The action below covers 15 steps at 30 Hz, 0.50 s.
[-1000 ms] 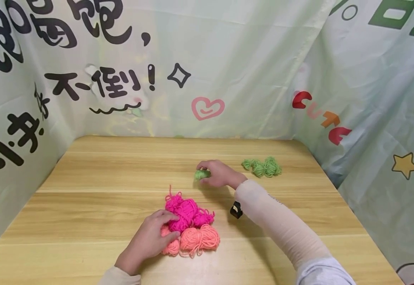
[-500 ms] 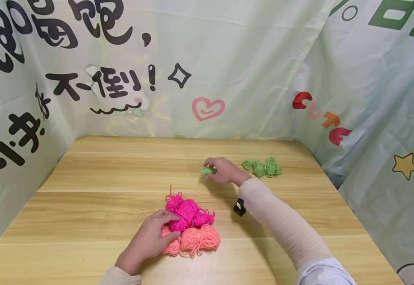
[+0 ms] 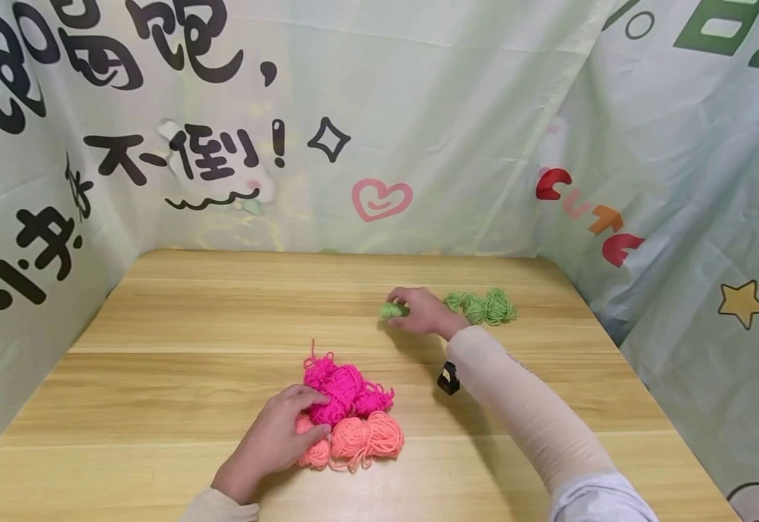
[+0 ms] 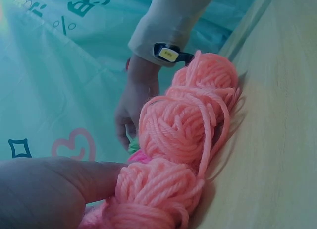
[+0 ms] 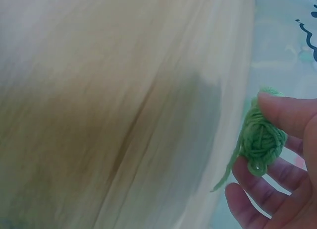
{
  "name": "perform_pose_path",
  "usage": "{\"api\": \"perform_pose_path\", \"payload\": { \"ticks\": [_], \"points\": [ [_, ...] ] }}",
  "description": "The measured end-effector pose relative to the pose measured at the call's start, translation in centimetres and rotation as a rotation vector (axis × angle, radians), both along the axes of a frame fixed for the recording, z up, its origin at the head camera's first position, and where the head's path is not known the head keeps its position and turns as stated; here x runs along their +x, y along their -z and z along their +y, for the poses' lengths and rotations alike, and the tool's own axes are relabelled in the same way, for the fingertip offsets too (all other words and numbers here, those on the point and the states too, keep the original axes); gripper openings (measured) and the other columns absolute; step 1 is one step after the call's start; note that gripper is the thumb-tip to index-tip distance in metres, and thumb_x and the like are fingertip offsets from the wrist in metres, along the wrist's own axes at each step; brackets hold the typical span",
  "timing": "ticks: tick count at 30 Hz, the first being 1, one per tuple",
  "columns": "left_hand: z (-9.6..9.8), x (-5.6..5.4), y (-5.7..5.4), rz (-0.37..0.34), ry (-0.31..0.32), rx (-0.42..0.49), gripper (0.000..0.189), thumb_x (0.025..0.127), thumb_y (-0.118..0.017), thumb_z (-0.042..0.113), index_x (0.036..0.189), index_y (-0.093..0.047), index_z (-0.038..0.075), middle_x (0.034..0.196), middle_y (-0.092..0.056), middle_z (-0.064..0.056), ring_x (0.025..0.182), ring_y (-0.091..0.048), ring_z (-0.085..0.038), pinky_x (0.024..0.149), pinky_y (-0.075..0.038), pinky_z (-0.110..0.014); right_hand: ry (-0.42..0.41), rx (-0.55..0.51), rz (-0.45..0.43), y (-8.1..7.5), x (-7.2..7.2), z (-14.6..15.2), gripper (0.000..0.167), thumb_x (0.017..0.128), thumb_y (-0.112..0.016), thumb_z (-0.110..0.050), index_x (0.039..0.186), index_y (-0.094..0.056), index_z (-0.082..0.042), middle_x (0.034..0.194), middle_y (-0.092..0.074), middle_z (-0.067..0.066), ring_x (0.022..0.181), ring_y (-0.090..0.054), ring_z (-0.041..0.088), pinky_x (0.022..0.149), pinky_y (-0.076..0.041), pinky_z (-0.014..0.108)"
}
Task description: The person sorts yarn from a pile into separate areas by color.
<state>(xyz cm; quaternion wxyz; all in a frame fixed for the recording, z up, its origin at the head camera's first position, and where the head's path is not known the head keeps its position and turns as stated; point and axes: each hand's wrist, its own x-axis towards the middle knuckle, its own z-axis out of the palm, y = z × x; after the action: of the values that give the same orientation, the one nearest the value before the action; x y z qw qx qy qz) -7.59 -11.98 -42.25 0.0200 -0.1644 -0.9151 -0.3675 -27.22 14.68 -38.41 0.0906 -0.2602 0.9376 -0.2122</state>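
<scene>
My right hand [image 3: 423, 310] pinches a small green yarn ball [image 5: 264, 137] between thumb and fingers over the back middle of the table. A loose green strand trails from the ball in the right wrist view. At the front, my left hand [image 3: 278, 435] rests against the left side of a yarn pile, its fingers lying at the magenta yarn [image 3: 343, 388]. Its thumb [image 4: 74, 182] touches the coral yarn [image 4: 173, 125], which lies in bundled lumps in front of the magenta. The left palm is hidden.
More green yarn balls [image 3: 483, 307] lie in a row at the back right, just beyond the right wrist. The wooden table [image 3: 177, 391] is bordered by printed cloth [image 3: 470, 130] at the back and sides. A black wrist device [image 3: 448, 378] hangs under the right sleeve.
My right hand has moved to the right with the green yarn ball, closer to the row of green yarn. The left hand and the magenta and coral yarn have stayed in place.
</scene>
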Motion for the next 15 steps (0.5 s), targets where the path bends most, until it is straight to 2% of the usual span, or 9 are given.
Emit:
{"api": "perform_pose_path", "payload": {
  "ticks": [8,15],
  "points": [
    [0.0,0.0,0.0,-0.013,-0.005,0.002,0.033,0.078,-0.082,0.02,0.108,-0.07,0.015,0.116,-0.061,-0.004,0.111,-0.057,-0.033,0.096,-0.046,-0.052,0.066,0.034,0.007,0.2,-0.2,0.9,0.042,0.09,-0.07,-0.025,0.126,-0.058,-0.008,0.12,-0.061,0.019,0.108,-0.059,0.031,0.091,-0.049,0.044],
    [0.1,-0.1,0.0,-0.015,-0.01,0.007,0.032,0.078,-0.082,0.019,0.108,-0.07,0.015,0.116,-0.061,-0.004,0.111,-0.057,-0.033,0.096,-0.046,-0.051,0.1,0.022,0.01,0.4,-0.5,1.7,0.043,0.09,-0.07,-0.025,0.127,-0.057,-0.006,0.118,-0.061,0.019,0.105,-0.059,0.032,0.086,-0.05,0.043]
  ]
}}
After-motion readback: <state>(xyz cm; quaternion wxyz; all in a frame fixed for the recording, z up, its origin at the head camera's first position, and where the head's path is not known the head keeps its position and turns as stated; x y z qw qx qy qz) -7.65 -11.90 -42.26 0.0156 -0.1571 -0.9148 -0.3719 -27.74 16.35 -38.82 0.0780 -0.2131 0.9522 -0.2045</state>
